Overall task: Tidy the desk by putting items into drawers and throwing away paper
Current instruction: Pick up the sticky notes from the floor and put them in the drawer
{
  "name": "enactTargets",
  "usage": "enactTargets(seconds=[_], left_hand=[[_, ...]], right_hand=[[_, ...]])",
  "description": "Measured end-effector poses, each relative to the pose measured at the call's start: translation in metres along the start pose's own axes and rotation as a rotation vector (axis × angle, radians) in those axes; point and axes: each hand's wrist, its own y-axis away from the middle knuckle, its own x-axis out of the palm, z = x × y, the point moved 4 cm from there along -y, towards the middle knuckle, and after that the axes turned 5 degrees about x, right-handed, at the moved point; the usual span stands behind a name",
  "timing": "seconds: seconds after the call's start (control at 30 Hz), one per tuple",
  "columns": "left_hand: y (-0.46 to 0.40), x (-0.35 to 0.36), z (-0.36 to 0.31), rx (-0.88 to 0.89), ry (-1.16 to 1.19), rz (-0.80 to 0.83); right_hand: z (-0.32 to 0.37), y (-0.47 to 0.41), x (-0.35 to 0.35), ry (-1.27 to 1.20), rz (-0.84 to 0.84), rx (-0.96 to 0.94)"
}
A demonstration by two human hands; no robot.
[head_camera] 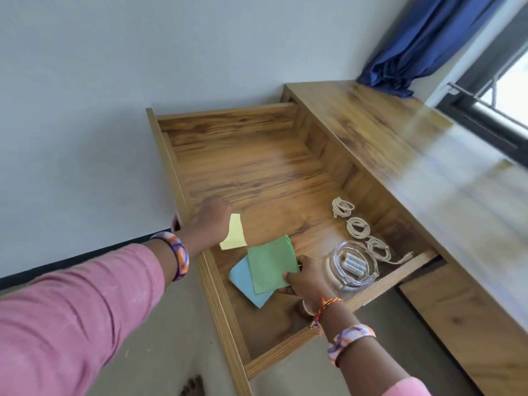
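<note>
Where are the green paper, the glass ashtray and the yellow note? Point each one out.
green paper point(270, 264), head view, middle of the sheet.
glass ashtray point(335, 262), head view, its left rim.
yellow note point(235, 234), head view, middle of the visible part.

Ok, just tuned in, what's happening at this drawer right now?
A person is filling the open wooden drawer. The right hand pinches a green paper lying over a blue paper. The left hand rests at the drawer's front edge beside a yellow paper. Coiled cables and a glass ashtray holding batteries already lie inside.
</note>
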Motion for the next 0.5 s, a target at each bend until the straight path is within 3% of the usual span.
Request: enactTargets(seconds=[0.13,0.27,0.5], left_hand=[[-0.003,0.002,0.004,0.059,-0.182,0.056],[-0.003,0.016,0.009,0.184,-0.307,0.115],[-0.001,0.027,0.009,0.297,-0.23,0.228]], right_hand=[[-0.001,-0.003,0.004,-0.158,-0.005,0.034],[-0.003,0.001,0.026,-0.139,0.07,0.098],[0.016,0.0,0.042,0.349,-0.026,-0.107]])
